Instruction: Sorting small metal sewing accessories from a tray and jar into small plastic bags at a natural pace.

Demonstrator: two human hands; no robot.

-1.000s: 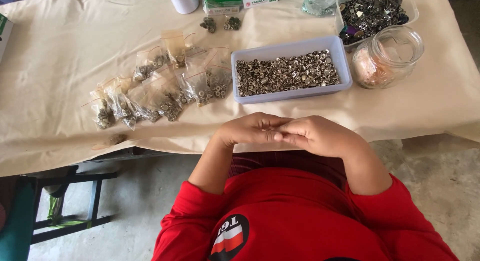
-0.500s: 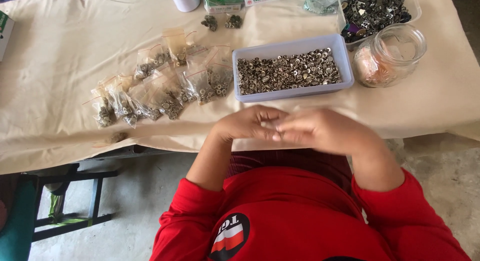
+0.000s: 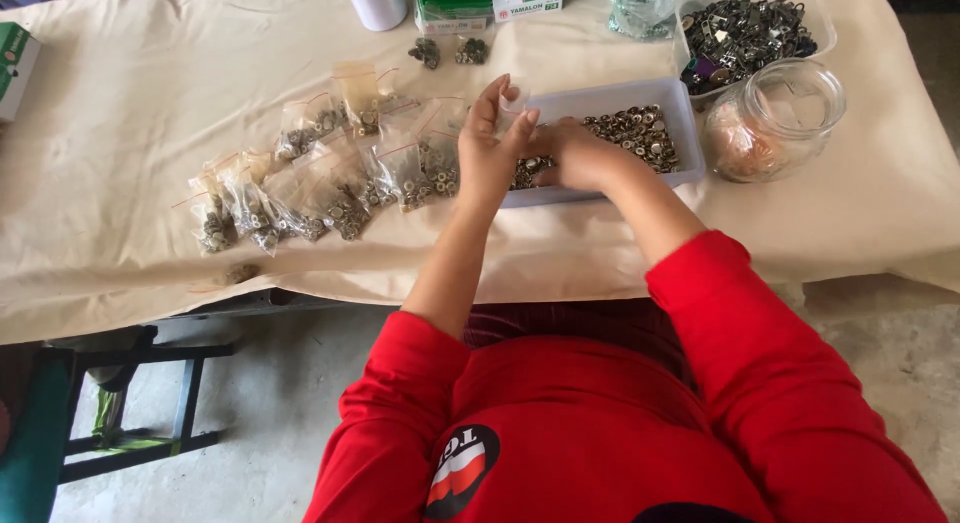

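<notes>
the left hand (image 3: 495,148) is raised just over the near-left corner of the pale lilac rectangular plastic tray (image 3: 660,91) that holds a heap of small round metal fittings (image 3: 632,131). its fingers (image 3: 487,103) stand upright and pinch what looks like a small clear plastic bag (image 3: 513,105), mouth upward; the bag is hard to make out against the tray wall, so the grip is closed on it only as far as the picture shows. the right hand (image 3: 578,155) lies just to the right of the left, down inside the tray with its fingers curled over the fittings; whether it has any gathered in its grip cannot be told, since the fingertips are hidden.

the relation that matters: the fittings lie directly under and to the right of the right hand, while the bag sits just beside it on the left and higher, its long axis upright. the right hand is the nearer to the fittings, the left the nearer to the bag, and the two hands almost touch.

to the left on the cream cloth-covered bench (image 3: 140,133) lies a cluster of filled clear packets (image 3: 330,178). right of the tray stands a clear glass jar (image 3: 775,118), and behind it a clear tub of dark metal pieces (image 3: 745,28).
</notes>
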